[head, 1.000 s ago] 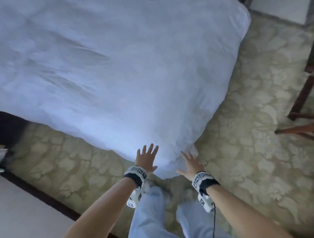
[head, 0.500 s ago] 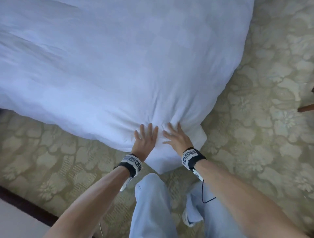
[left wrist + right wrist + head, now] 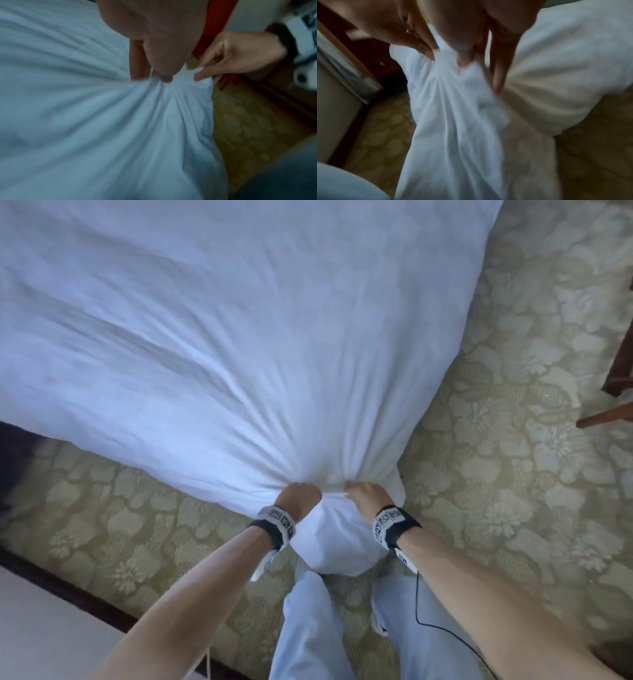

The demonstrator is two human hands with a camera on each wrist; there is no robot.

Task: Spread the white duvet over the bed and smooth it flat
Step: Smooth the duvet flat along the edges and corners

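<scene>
The white duvet [image 3: 239, 337] covers the bed and fills most of the head view. Its near corner [image 3: 337, 542] hangs down in front of my legs. My left hand [image 3: 299, 496] and my right hand [image 3: 364, 494] grip bunched fabric side by side just above that corner, and creases fan out from them across the duvet. In the left wrist view my left hand [image 3: 163, 70] pinches a gather of cloth [image 3: 120, 121], with my right hand [image 3: 231, 60] holding the fabric beside it. In the right wrist view my right hand [image 3: 465, 59] clutches the duvet [image 3: 453, 121].
A floral beige carpet [image 3: 513, 440] lies around the bed. Dark wooden furniture legs [image 3: 613, 392] stand at the right edge. A dark skirting strip and pale floor [image 3: 41, 628] run along the lower left. My legs in light trousers [image 3: 308, 628] stand right below the corner.
My hands went from spread open above the duvet corner to lying on it, and now both have closed on bunched fabric. Creases now radiate from the grip.
</scene>
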